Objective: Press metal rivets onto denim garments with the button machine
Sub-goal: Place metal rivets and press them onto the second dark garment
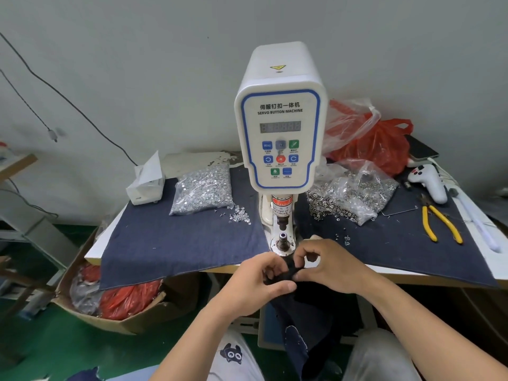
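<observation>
Both hands meet just in front of the worktop (428, 273) edge; the left hand (258, 281) and right hand (327, 266) each pinch a bunched fold of dark denim (305, 317), fingers curled round it, the rest of the cloth hanging down between the knees; the worktop is a white board draped in navy cloth (176, 243), set against a plain grey wall, over a green floor (60, 350); the white machine (280, 125) stands at the middle, its post (283, 239) just beyond the hands; a bag of rivets (203, 188) lies to its left, a bag of rings (351, 193) to its right; yellow pliers (439, 224) lie further right; a carton (110, 298) sits on the floor at left.
</observation>
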`<state>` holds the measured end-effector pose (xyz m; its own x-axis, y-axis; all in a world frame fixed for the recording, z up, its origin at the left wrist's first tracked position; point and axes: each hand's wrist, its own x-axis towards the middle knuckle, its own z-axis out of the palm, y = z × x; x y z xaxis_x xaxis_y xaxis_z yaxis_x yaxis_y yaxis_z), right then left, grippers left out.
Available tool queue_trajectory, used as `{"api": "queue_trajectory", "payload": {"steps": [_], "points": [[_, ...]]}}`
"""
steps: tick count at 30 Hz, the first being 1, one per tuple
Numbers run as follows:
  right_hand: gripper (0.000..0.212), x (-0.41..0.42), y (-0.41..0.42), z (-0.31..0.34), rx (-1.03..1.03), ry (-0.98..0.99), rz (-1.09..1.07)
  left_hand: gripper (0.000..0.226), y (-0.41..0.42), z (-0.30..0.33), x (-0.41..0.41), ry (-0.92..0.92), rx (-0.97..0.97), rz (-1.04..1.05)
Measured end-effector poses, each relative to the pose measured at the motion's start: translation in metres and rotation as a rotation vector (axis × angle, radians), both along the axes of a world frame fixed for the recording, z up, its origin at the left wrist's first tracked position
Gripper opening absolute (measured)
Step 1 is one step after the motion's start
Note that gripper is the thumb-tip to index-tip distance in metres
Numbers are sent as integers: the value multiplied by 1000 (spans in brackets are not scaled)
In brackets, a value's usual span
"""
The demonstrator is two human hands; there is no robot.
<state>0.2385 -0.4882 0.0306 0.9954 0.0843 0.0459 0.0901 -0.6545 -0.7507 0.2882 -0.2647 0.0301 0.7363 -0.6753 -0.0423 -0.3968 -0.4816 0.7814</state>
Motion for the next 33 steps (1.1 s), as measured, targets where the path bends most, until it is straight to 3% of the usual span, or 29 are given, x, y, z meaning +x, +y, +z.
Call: {"api": "queue_trajectory", "payload": {"steps": [5,7,12,15,19,22,25,28,31,33], "points": [[21,-3,0,6,-175,59,79,25,-8,7,7,-81,64,-58],[24,-5,-1,7,-228,74,121,25,-10,7,7,-23,35,-51],[21,-14,-4,15,-153,99,105,15,-3,5,3,17,106,-185],[17,-17,4,19,-64,64,141,31,1,4,1,62,125,-270],[16,-16,7,25,115,69,140,22,8,6,7,65,12,-196],[14,-14,3,23,110,168,183,20,11,6,10,38,-86,-90],[17,-12,-1,23,21,240,234,36,8,3,4,226,-265,-102],[8,-14,-13,27,-69,269,233,33,8,-3,0,527,-518,-26],[8,-18,-17,21,-58,267,212,26,5,-6,-2,581,-532,25],[4,-21,-9,17,98,241,199,28,1,-6,-3,577,-543,48]]}}
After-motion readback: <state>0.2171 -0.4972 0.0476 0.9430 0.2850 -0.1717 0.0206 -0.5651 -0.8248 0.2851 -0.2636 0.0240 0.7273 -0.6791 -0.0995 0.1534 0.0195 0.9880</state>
